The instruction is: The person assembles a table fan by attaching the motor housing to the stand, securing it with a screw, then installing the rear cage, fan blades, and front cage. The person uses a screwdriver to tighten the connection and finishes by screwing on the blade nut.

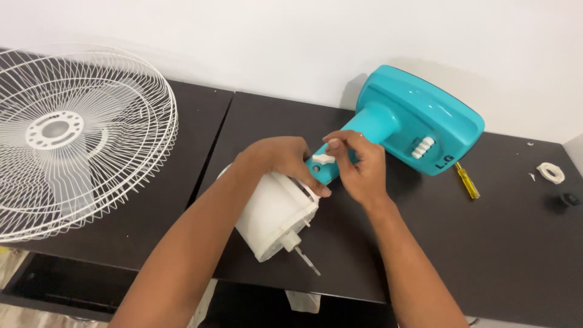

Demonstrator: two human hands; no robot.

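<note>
Two hands at work on a half-dismantled table fan, meeting at the joint between motor and stand. Left hand (280, 159) curled over the top of the white motor housing (274, 214), gripping it, fingertips reaching down to the teal neck (364, 130). Right hand (359, 165) just beside, fingers pinched narrow on the small white thumbscrew knob (324, 159) at the neck's end. Bare motor shaft (305, 258) poking out below the left wrist, no blade on it. Beyond the right hand's knuckles, the teal base (419, 118) tipped on its side, white switch buttons (423, 147) facing up. Off to the right of the right forearm, a yellow-handled screwdriver (468, 181) lying flat on the dark tabletop (498, 243); farther out, well apart, a white ring nut (551, 173) and a small black cap (569, 198). Far to the left of the left arm, the white wire grilles (73, 133) stacked with the translucent blade, already off the motor. Judged from the layout: guard, blade and fasteners separated and set aside; motor head and stand joined at the neck, the knob there in the fingers.
</note>
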